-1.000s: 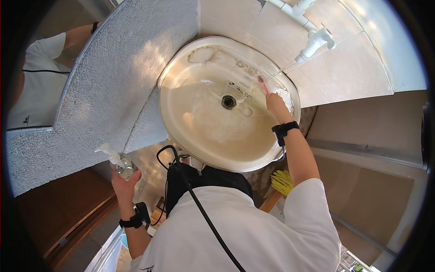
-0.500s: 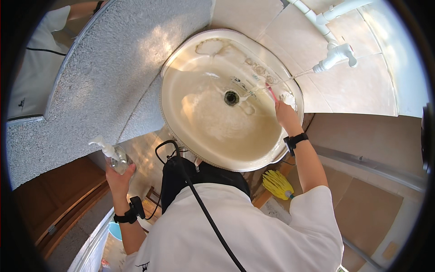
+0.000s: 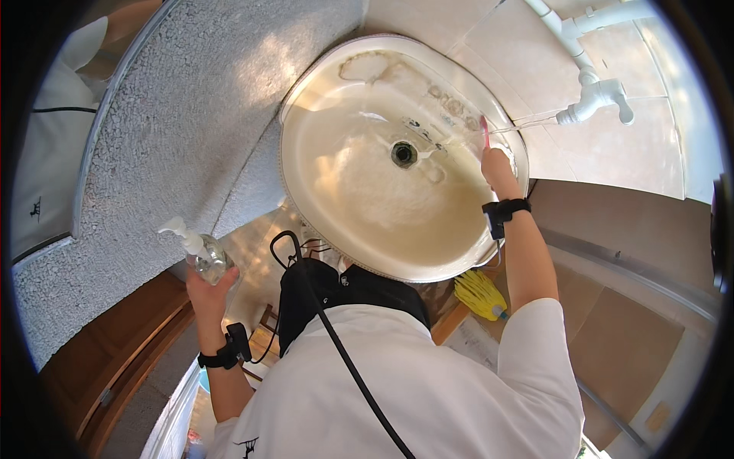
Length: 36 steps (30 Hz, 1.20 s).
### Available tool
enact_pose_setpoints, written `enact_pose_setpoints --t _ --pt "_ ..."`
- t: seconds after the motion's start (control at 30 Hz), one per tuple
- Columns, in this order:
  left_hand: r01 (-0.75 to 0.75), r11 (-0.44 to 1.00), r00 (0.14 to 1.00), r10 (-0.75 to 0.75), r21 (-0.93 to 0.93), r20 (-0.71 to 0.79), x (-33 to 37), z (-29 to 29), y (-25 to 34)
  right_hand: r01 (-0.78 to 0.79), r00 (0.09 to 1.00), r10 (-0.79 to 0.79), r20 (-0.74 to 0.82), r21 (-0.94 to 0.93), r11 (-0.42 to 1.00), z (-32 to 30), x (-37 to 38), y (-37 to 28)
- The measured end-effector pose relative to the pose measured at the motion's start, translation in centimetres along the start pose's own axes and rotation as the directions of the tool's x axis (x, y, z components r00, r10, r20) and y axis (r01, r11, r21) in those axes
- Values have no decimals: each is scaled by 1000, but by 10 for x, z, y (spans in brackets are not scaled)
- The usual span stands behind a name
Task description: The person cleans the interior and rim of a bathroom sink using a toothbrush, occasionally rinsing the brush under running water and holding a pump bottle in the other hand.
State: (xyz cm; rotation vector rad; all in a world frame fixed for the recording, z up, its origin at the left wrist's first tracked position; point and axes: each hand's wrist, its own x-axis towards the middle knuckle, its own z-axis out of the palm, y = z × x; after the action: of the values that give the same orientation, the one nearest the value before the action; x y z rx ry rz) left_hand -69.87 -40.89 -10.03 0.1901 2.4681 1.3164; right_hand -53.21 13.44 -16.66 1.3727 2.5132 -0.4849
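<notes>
My left hand [image 3: 209, 288] is wrapped round a clear pump bottle [image 3: 209, 260] with a white pump top, held upright left of the washbasin. Over the right side of the cream oval washbasin [image 3: 367, 218], my right hand [image 3: 498, 170] is closed on a slim pink toothbrush [image 3: 485, 132]; its head is too small to make out. A thin stream of water from the white tap [image 3: 592, 101] reaches the toothbrush. Water runs over the basin toward the dark drain hole [image 3: 404, 154]. Brownish stains mark the basin's back ledge.
A yellow mop head [image 3: 480, 295] lies below the basin's right edge. The rough grey wall [image 3: 191, 138] with a mirror [image 3: 57, 168] rises at left, above a brown wooden door [image 3: 115, 344]. A black cable [image 3: 336, 336] runs down my front.
My right hand has drawn the toothbrush a little up and to the right along the basin's rim, nearer the tap. The view has shifted slightly; my left hand keeps its hold on the bottle.
</notes>
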Motion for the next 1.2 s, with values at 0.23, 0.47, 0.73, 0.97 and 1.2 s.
enact_pose_setpoints --t 0.23,0.47,0.73,0.97,1.2 --pt "2 998 996 3 -56 85 15 -6 24 213 976 -210 -64 43 976 31 21 -101" --pt "-62 998 994 61 9 91 24 -17 7 255 965 -261 -15 -168 952 34 29 -120" --pt "-46 999 984 43 9 172 18 -20 0 -54 999 54 2 52 997 2 14 -140" --pt "-26 1000 979 28 -11 204 22 -19 6 120 993 -120 8 39 992 27 -9 -141" --pt "-60 998 970 65 -25 232 30 -10 10 167 974 -185 -133 -134 977 38 39 -83"
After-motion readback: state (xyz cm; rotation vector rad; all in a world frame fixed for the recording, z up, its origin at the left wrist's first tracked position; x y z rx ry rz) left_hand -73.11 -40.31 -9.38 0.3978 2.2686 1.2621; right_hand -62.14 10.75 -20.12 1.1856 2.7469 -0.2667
